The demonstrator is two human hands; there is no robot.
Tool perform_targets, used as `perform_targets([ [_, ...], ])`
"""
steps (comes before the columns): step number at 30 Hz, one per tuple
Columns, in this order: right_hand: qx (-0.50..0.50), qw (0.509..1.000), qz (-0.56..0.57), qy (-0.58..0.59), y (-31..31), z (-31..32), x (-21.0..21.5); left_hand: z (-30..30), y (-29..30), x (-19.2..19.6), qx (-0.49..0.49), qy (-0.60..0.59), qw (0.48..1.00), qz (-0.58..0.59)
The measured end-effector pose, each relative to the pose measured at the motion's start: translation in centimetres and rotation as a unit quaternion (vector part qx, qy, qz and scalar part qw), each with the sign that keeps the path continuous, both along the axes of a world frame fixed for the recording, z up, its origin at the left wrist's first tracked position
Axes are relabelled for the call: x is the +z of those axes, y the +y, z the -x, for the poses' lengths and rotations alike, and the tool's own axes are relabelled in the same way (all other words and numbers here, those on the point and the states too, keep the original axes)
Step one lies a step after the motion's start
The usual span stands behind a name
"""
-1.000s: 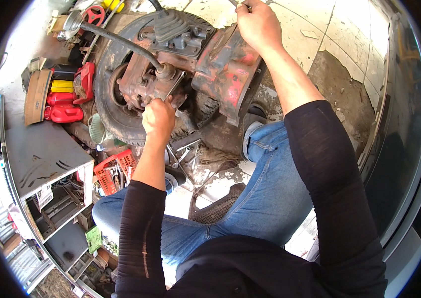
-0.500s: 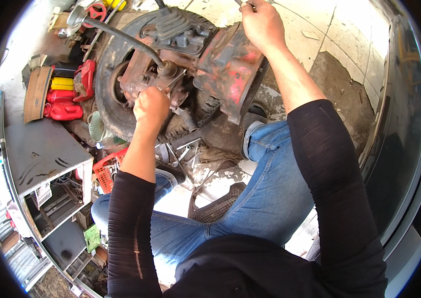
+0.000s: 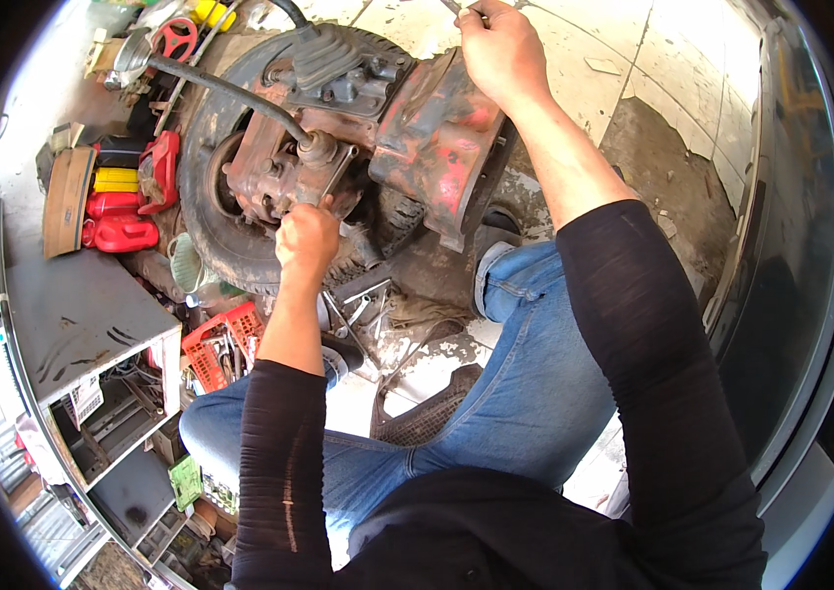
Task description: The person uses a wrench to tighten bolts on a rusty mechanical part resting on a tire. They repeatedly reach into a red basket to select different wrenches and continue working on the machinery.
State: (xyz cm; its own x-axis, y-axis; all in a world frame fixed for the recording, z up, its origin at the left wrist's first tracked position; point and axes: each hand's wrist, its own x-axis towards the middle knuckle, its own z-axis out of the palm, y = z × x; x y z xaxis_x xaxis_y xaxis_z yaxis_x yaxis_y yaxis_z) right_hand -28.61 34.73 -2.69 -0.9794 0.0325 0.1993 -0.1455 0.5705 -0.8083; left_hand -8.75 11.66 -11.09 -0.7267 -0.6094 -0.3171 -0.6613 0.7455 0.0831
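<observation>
Rusty red engine [image 3: 377,147] on its side across a black tyre [image 3: 205,211], on a tiled floor [image 3: 613,69], upper middle of view. Left hand [image 3: 307,236] fisted around a wrench [image 3: 336,172], whose far end sits on a fitting where a black hose [image 3: 230,93] meets the engine. Right hand [image 3: 500,49] at the top edge, beyond the engine's far end, closed around a thin metal tool [image 3: 456,8], mostly cut off by the frame. Blue-jeaned knees below. Loose spanners [image 3: 363,305] on the floor by the left forearm. Red crate [image 3: 215,344] near the left knee. Red and yellow cans [image 3: 122,202] left of the tyre. Grey shelf unit [image 3: 73,315] lower left.
</observation>
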Motion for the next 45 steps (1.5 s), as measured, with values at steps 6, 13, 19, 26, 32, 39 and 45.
perform_targets([
  [6, 0.006, 1.0, 0.021, 0.01, 0.1, -0.1, -0.1, 2.2, -0.5, 3.4, -0.041, -0.069, 0.996, 0.025],
  [13, 0.002, 1.0, 0.019, 0.013, 0.2, -0.1, 0.2, 0.7, 0.9, 2.0, -0.03, -0.033, 0.999, 0.012],
  [19, -0.002, 1.0, 0.022, 0.003, 0.2, 0.0, 0.1, -0.4, 1.5, -1.0, 0.034, 0.005, 0.999, -0.012],
  [26, 0.002, 0.999, 0.032, 0.008, 0.2, -0.1, 0.1, -1.3, 1.9, -3.8, 0.109, 0.053, 0.993, 0.004],
  [32, 0.003, 0.999, 0.052, 0.01, 0.4, 0.0, 0.1, -1.2, 1.5, -2.7, 0.1, 0.055, 0.993, 0.021],
  [39, 0.011, 0.998, 0.058, -0.001, 0.3, -0.3, 0.4, -1.8, 1.0, -4.9, 0.112, 0.083, 0.99, 0.015],
  [45, 0.001, 0.999, 0.054, 0.003, 0.6, 0.0, 0.3, -1.1, 0.8, -3.3, 0.121, 0.041, 0.992, 0.003],
])
